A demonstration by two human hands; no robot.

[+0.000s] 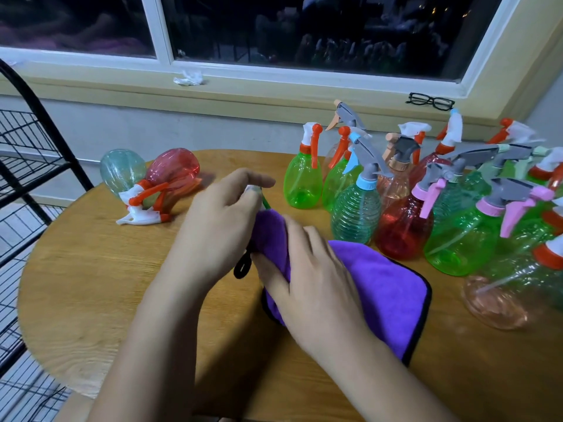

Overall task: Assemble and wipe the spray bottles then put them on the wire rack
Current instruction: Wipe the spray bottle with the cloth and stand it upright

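Note:
My left hand [219,220] grips the top of a spray bottle [264,203], of which only a white tip and a sliver of green show. My right hand [310,269] holds a purple cloth [380,278] wrapped round that bottle's body, which is hidden. Two assembled bottles lie on their sides at the table's far left, one teal [122,172] and one red [173,169]. The black wire rack [24,166] stands off the table's left edge.
Several upright spray bottles in green, red, teal and pink [426,202] crowd the right side of the round wooden table [91,284]. A clear pink bottle [502,296] lies near the right edge. Black glasses [431,102] and crumpled tissue [189,78] rest on the windowsill.

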